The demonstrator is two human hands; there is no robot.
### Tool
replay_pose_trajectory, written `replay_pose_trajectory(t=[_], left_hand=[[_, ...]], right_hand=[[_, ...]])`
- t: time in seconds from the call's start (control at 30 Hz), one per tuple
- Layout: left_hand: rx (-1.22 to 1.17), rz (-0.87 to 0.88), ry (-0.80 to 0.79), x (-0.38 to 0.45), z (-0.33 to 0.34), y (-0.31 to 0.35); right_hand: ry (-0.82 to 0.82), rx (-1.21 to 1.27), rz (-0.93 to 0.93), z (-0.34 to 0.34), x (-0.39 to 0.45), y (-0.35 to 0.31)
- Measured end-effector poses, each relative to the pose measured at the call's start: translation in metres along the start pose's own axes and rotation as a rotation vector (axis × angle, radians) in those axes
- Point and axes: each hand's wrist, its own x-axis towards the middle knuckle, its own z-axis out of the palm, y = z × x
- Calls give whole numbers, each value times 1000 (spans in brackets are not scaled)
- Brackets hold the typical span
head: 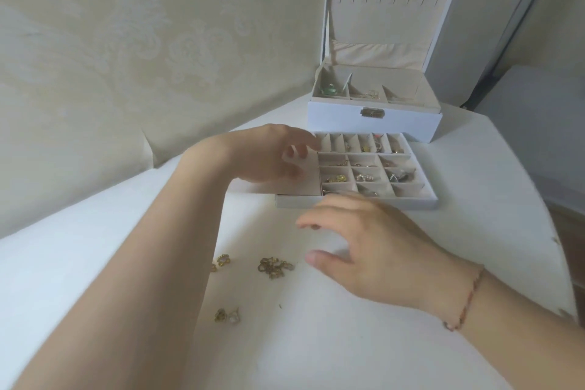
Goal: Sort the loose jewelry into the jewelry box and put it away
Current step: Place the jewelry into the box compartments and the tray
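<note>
Sorting under way: left hand (pixel 269 153) over divider tray (pixel 408 201), loosely curled, contents indeterminate; right hand (pixel 364 250) spread, empty. Next: pinch gold cluster (pixel 274 266) off surface (pixel 316 342)

One head-worn wide-angle view looks forward and down, close over the desk (pixel 332 342), toward its far corner.

A white table (pixel 316 342) is seen. On it are set an open jewelry box (pixel 373 123), a divided tray (pixel 364 201) just before it, and three loose jewelry clusters (pixel 274 266) nearer.
</note>
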Motion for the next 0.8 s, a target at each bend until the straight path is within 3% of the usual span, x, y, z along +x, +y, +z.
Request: replay_pose_trajectory(t=[0.1,0.4,0.57,0.8], left_hand=[[-7,7,-5,-2,-2,-1],[1,14,-19,-4,-5,2],[-5,10,-18,-4,-5,1],[-4,0,-20,-4,-4,1]], right_hand=[[-144,34,24,15,4,-24],[0,8,-14,44,8,-25],[42,50,73,39,4,-10],[106,417,248,25,4,0]])
